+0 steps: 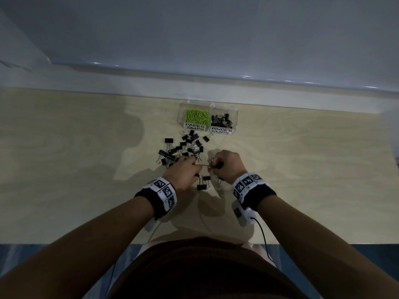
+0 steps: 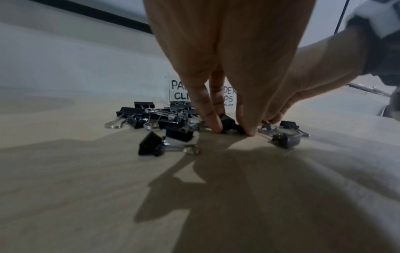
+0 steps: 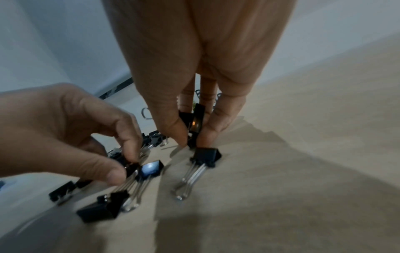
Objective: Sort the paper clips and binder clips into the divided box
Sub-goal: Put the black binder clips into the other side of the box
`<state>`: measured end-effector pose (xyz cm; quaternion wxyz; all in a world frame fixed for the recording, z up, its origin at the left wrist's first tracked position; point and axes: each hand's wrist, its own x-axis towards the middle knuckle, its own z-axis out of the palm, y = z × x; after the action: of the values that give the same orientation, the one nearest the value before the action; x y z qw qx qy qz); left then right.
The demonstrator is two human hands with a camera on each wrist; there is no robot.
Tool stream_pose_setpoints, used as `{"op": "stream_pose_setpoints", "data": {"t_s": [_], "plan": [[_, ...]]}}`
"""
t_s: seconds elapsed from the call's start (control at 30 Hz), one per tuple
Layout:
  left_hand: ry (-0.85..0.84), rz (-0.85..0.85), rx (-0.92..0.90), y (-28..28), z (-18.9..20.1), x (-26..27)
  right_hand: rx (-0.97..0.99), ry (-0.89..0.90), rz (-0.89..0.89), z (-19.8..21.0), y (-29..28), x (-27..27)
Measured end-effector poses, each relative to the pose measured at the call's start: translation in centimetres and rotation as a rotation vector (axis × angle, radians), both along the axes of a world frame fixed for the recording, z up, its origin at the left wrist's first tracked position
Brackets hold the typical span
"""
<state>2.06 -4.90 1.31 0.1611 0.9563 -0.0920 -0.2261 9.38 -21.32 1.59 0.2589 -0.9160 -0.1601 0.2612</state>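
A clear divided box (image 1: 235, 117) stands at the table's far side. Its left compartment, labelled PAPER CLIPS, holds green paper clips (image 1: 197, 117); its right one, labelled BINDER CLIPS, holds black binder clips (image 1: 222, 120). Several loose black binder clips (image 1: 183, 147) lie in a pile before the box. My left hand (image 2: 234, 130) pinches a black binder clip (image 2: 229, 124) at the pile's near edge, down on the table. Close beside it, my right hand (image 3: 194, 137) pinches another black binder clip (image 3: 197, 119) between thumb and fingers. Both hands (image 1: 203, 167) almost touch.
More binder clips lie just below the hands: one (image 3: 207, 155) under the right fingers, others (image 3: 101, 207) nearer me. The pale wooden table (image 1: 302, 169) ends at a white wall ledge (image 1: 280, 91) behind the box. Cables run from both wristbands.
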Motion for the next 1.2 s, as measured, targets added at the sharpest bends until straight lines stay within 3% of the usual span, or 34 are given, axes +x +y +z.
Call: {"op": "stream_pose_setpoints", "data": {"t_s": [0.17,0.3,0.5,0.63,0.7,0.8,0.9,0.97,1.07,1.2], "plan": [[0.008,-0.058,0.045,0.1,0.2,0.6,0.186,-0.034,-0.207,0.9,-1.2,0.8],[-0.003,-0.102,0.041,0.1,0.5,1.2,0.301,-0.094,-0.314,3.3,-0.6,4.8],[-0.14,0.271,-0.335,-0.2,3.2,4.5,0.179,-0.259,-0.23,4.9,0.8,9.8],[-0.313,0.356,-0.466,-0.8,6.0,10.2,0.115,-0.285,-0.169,3.2,-0.8,7.4],[-0.364,0.313,-0.422,-1.0,6.3,12.6,0.097,-0.185,-0.092,2.4,-2.0,4.7],[-0.335,0.232,-0.327,-1.4,6.0,14.1,0.031,-0.045,0.175,2.0,-3.2,0.7],[-0.353,0.129,-0.257,-1.6,5.3,12.3,-0.019,-0.066,0.421,1.5,-3.9,-1.7],[-0.264,0.02,-0.257,-1.2,4.2,9.2,-0.033,-0.135,0.492,1.0,-4.2,-2.8],[-0.049,-0.186,-0.2,0.5,2.2,4.0,-0.001,-0.217,0.534,-0.6,-4.8,-3.5],[-0.011,-0.259,-0.087,1.7,0.3,0.4,0.012,-0.202,0.42,-0.9,-4.7,-3.5]]}}
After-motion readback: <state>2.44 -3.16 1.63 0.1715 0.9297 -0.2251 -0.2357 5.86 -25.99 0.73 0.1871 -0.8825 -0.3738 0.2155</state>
